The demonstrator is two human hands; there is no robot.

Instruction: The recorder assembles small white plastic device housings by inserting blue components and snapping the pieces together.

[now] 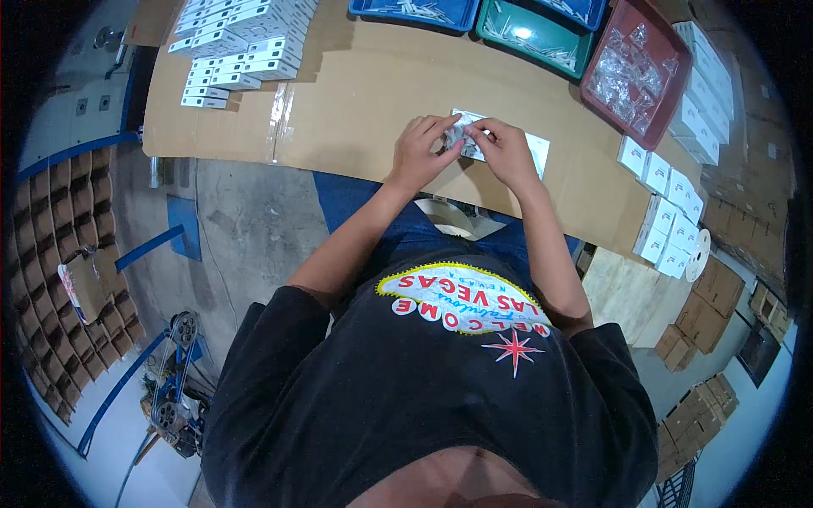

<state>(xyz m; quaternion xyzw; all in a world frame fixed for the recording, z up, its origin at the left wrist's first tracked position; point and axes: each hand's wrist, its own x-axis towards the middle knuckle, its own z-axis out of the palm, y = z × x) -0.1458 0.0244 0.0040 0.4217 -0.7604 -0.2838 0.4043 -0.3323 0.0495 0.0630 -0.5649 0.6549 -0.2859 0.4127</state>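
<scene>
Small clear packet [462,135]: being pinched between both hands at the middle of the desk, just above a flat white card; its contents are too small to tell.
Left hand [421,152]: fingers curling closed on the packet's left end.
Right hand [506,151]: fingers closing on the packet's right end, touching the left hand's fingertips.
White card [537,152]: lying flat under and right of the hands.
Desk [356,110]: covered in brown cardboard, carrying everything here.
Red tray [669,93]: sitting far right, holding many clear packets.
Green tray [532,34]: sitting at the far edge, left of the red tray.
Blue tray [415,12]: sitting left of the green one.
White boxes, right [669,203]: lying in rows near the desk's right edge.
White boxes, far left [241,42]: lying stacked in rows.
</scene>
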